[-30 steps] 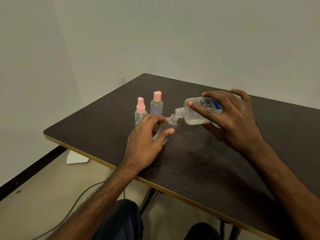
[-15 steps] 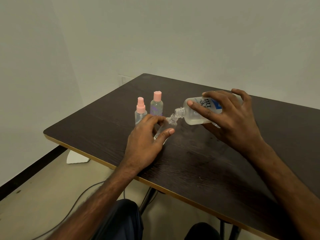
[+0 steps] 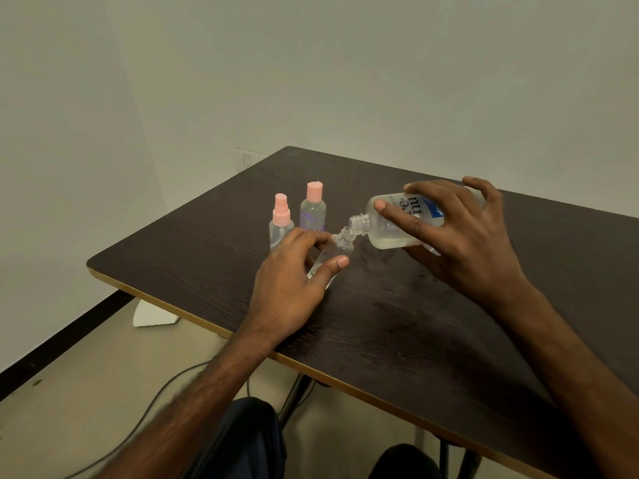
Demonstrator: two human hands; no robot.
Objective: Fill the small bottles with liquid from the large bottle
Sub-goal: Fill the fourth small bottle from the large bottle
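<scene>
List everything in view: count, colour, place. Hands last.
Large clear plastic bottle with blue-and-white label: one, clear, tilted, mouth at the uncapped bottle's neck
Small uncapped clear plastic bottle: one, clear, tilted, over table
Small clear spray bottle with pink pump: one, clear, upright on table
Small clear bottle with pink cap: one, clear, right of spray bottle
Dark wooden table: one, dark brown, centre
White object: one, white, floor
Grey cable: one, grey, floor
Left hand: one, grips uncapped bottle
Right hand: one, grips large bottle

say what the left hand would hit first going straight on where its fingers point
Likely the neck of the large bottle, just beyond the small open bottle the left hand grips; depth unclear.
</scene>
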